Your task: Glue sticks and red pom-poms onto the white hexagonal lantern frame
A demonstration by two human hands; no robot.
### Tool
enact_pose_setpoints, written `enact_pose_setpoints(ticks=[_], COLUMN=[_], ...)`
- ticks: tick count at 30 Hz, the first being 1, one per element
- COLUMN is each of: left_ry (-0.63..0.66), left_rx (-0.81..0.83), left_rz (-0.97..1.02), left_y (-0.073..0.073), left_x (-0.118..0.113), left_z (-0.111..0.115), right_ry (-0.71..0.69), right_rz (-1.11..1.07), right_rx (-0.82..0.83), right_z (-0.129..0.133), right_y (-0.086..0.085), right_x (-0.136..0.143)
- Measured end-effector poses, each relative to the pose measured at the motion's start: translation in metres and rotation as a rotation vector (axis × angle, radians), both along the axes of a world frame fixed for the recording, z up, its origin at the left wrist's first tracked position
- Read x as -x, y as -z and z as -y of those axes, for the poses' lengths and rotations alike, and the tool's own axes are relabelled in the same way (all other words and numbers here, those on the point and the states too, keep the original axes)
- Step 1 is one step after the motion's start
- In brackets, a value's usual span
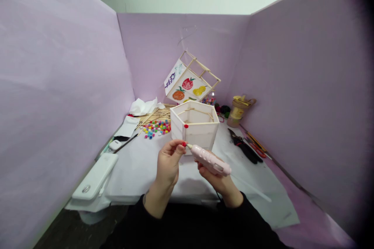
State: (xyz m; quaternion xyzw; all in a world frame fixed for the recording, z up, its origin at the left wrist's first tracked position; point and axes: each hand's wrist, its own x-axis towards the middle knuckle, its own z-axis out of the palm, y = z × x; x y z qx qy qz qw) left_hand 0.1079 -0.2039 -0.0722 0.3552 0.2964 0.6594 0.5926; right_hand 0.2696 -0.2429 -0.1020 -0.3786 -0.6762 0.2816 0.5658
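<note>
Between thumb and forefinger my left hand (168, 161) pinches a small red pom-pom (184, 144). My right hand (214, 177) is wrapped round a pale pink hot glue gun (210, 160), its nozzle at the red pom-pom. A clear glue stick (254, 189) sticks out of the gun's back end. Just beyond my hands stands a white, many-sided lantern frame (200, 139) with wooden stick edges and an open top. One red pom-pom (186, 126) sits on its near top corner.
Several coloured pom-poms (156, 127) and wooden sticks (154, 114) lie left of the frame. Behind it a fruit-painted lantern (188, 81) is tilted. Black-handled pliers (244, 148) and a jar (236, 112) are at right, a white case (96, 176) at left. Purple panels (184, 31) enclose the table.
</note>
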Motion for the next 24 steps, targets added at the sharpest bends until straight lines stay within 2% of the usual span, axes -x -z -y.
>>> enact_pose_setpoints(ticks=[11, 24], left_ry=[-0.014, -0.021], left_rx=[-0.008, 0.007], left_rz=[0.003, -0.005], left_y=[-0.0001, 0.0004], left_x=[0.0000, -0.0002], left_z=[0.0006, 0.0004], right_ry=[-0.015, -0.033], right_rz=[0.002, 0.016], right_rx=[-0.006, -0.045], right_z=[-0.0020, -0.0003], right_y=[0.0023, -0.0048], right_x=[-0.0006, 0.0007])
